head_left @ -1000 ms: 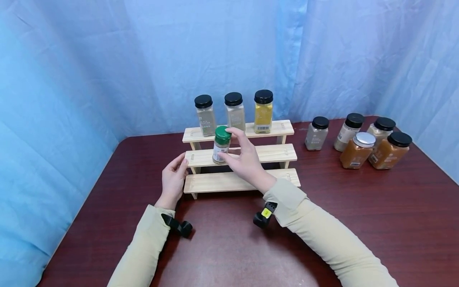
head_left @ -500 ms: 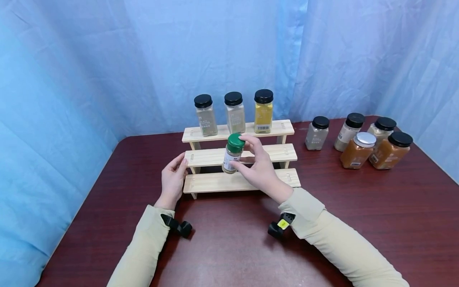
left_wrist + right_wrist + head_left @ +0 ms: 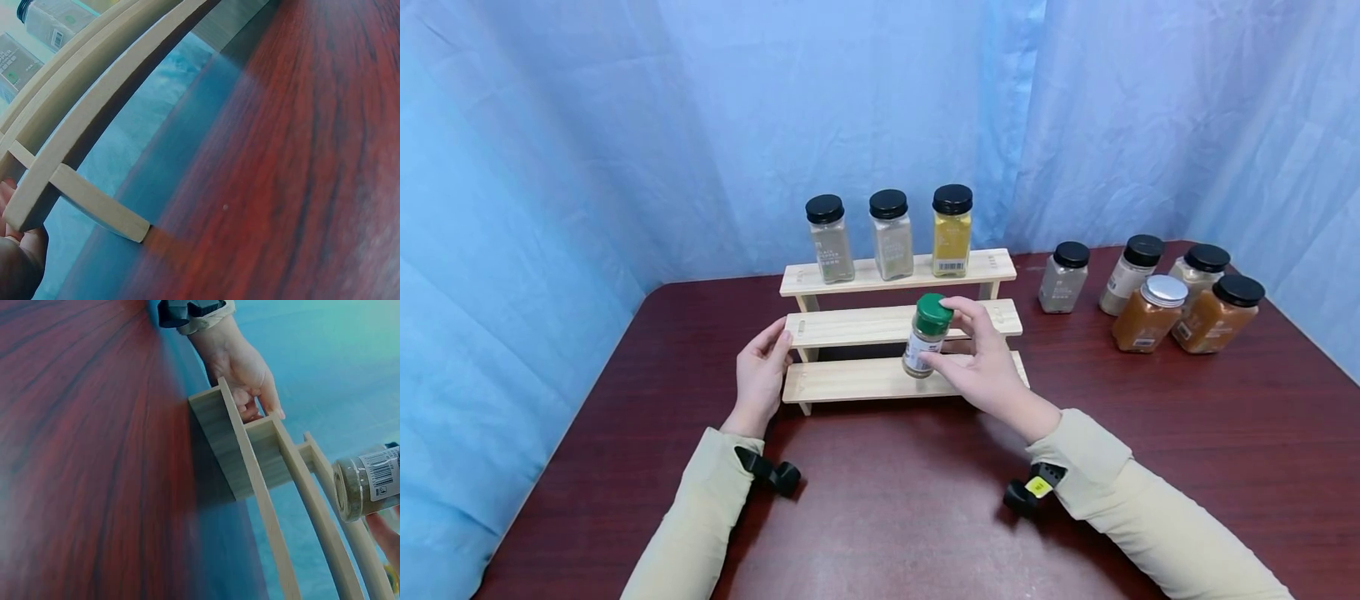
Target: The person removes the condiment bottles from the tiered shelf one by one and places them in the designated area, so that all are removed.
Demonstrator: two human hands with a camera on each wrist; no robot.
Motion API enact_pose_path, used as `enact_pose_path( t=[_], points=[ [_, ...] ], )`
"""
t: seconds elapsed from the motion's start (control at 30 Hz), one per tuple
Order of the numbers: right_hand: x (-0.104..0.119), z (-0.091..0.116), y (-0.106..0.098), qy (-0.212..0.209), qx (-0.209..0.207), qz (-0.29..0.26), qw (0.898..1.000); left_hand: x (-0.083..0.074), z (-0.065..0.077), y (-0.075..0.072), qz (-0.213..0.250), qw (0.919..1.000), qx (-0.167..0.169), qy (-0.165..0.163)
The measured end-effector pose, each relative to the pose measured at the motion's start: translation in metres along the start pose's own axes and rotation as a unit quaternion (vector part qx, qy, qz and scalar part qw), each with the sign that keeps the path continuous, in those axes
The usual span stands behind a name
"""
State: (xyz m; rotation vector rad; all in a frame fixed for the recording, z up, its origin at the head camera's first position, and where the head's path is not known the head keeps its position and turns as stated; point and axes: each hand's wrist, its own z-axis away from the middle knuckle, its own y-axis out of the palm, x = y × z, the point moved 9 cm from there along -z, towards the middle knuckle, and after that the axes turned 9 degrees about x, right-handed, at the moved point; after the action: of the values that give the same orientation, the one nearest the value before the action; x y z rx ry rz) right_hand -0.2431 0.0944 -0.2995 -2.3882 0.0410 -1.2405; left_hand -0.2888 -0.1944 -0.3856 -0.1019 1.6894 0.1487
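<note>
My right hand holds a small spice jar with a green lid, thumb on its label side and fingers by the lid. Slightly tilted, the jar overlaps the middle and bottom steps of a three-step wooden rack in the head view. Its base and barcode label show in the right wrist view, where the jar is cut off by the frame edge. My left hand grips the left end of the rack's middle step; in the right wrist view that hand has its fingers at the rack's side.
On the top step stand three black-lidded jars: two greyish ones and a yellow one. Several more jars, among them a silver-lidded orange-brown jar, stand at the right of the dark red table. A blue curtain hangs behind.
My right hand has carried the green-lidded jar off the middle step, to the right and toward me. My left hand has kept its grip on the rack.
</note>
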Motion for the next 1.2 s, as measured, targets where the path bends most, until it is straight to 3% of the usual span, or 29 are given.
enact_pose_path(
  t=[0.4,0.57,0.8,1.2],
  points=[
    [-0.008,0.019,-0.027,0.003,-0.006,0.066,0.998,-0.002,0.0,0.002,0.003,1.0,0.007,-0.002],
    [-0.015,0.029,-0.039,0.013,-0.002,0.079,0.997,-0.001,-0.001,0.002,0.004,1.0,0.005,-0.002],
    [-0.02,0.042,-0.054,-0.003,-0.002,0.092,0.996,-0.001,0.0,0.0,0.005,1.0,0.001,-0.007],
    [-0.034,0.057,-0.09,0.039,-0.013,0.149,0.988,-0.001,0.0,0.001,0.0,1.0,0.004,-0.007]
  ],
)
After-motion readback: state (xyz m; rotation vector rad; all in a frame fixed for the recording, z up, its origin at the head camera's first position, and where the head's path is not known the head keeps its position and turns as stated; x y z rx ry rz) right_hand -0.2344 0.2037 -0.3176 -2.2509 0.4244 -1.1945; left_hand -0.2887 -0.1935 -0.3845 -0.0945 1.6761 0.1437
